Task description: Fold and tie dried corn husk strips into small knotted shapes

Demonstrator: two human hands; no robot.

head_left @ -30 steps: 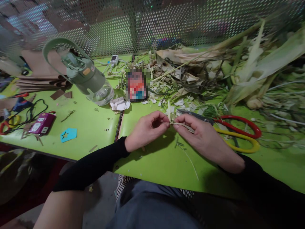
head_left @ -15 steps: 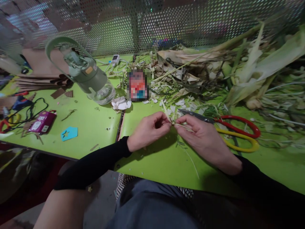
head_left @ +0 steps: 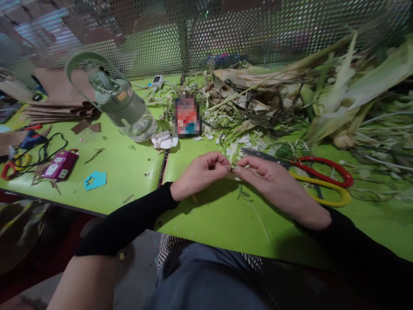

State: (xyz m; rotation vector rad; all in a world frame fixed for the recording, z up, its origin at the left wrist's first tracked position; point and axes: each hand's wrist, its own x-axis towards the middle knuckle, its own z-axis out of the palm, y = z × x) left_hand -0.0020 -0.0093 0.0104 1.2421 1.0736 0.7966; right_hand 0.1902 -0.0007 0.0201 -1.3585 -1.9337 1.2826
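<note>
My left hand [head_left: 201, 172] and right hand [head_left: 274, 185] pinching one strip [head_left: 232, 169], scissors [head_left: 319, 181] just behind, husks [head_left: 290, 99] crowding surface [head_left: 129, 172] beyond

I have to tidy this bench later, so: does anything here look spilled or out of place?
Yes. Cut leaf scraps are strewn over the green table beyond the left hand and right hand, which pinch a thin leaf strip. The scissors lie among the scraps, handles spread, beside the right hand.

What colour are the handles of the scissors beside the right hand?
The scissors have one red handle and one yellow; head view shows them best.
</note>
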